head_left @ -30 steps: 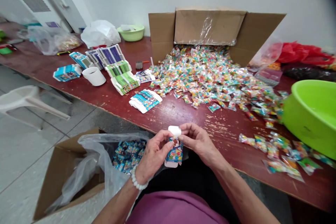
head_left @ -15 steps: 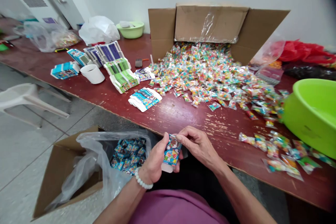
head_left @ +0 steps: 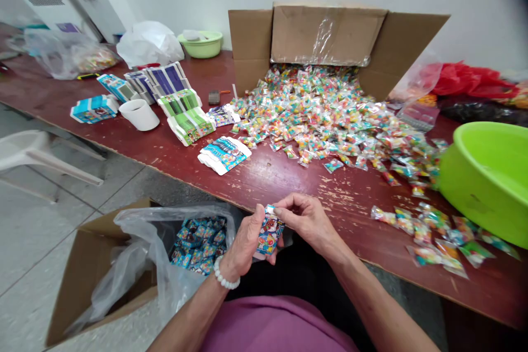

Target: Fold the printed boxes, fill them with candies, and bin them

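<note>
The white flap that stood open a second ago is now tucked shut on the little box [head_left: 268,235]. The left hand [head_left: 246,245] and right hand [head_left: 308,221] grip it with clenched fingers [head_left: 289,211], just off the near edge of the desk [head_left: 284,176]. Sweets [head_left: 325,110] lie heaped mid-desk, with a white wall behind.

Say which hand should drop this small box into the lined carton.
Left, probably: the left hand wraps the small box and the lined carton sits on that side; the right hand only pinches its top.
</note>
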Demonstrator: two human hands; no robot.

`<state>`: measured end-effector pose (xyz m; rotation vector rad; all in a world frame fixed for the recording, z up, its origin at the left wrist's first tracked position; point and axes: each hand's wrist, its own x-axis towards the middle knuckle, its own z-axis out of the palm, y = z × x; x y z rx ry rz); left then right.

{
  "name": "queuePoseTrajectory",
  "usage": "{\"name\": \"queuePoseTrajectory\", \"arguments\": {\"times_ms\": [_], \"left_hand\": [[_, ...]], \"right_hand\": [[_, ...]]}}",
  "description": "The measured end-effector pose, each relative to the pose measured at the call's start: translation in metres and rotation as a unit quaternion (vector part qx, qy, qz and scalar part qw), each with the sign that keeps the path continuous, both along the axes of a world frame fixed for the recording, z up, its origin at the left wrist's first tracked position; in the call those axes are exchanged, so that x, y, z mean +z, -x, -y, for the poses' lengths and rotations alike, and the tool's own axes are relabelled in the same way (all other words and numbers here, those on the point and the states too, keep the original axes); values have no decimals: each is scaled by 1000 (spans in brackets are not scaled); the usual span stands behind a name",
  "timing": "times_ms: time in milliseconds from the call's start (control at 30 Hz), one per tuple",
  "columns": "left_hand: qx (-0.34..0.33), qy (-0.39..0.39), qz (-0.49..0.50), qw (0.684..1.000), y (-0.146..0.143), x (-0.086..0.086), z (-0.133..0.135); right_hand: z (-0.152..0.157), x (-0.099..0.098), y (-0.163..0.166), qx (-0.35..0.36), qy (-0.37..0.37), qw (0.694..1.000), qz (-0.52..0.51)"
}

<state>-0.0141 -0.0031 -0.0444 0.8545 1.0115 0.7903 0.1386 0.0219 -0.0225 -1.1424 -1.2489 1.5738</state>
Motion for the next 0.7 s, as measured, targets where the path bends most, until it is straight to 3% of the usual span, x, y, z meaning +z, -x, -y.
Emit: {"name": "queuePoseTrajectory", "arguments": {"times_ms": [100,233,333,467,533,600,700], "left_hand": [[-2,1,-6,1000,2,-2,0],[1,46,15,999,2,-5,0],[11,48,39,998,-3,-5,0],[2,48,103,994,-13,-3,3],[-9,74,128,989,-15,-4,8],[-25,93,123,988,-14,-8,14],[-61,107,93,988,-3,-22,22]], "right_hand": [[1,2,-3,11,-21,999,26],[8,1,-7,54,-135,986,84],[12,-8,-5,34,-191,973,126],[-12,-20,-25,28,-217,955,202],[-38,-24,-51,-55,-216,935,274],[-68,-26,-84,-182,-190,888,376],[-105,-33,-126,-239,-157,854,434]]}}
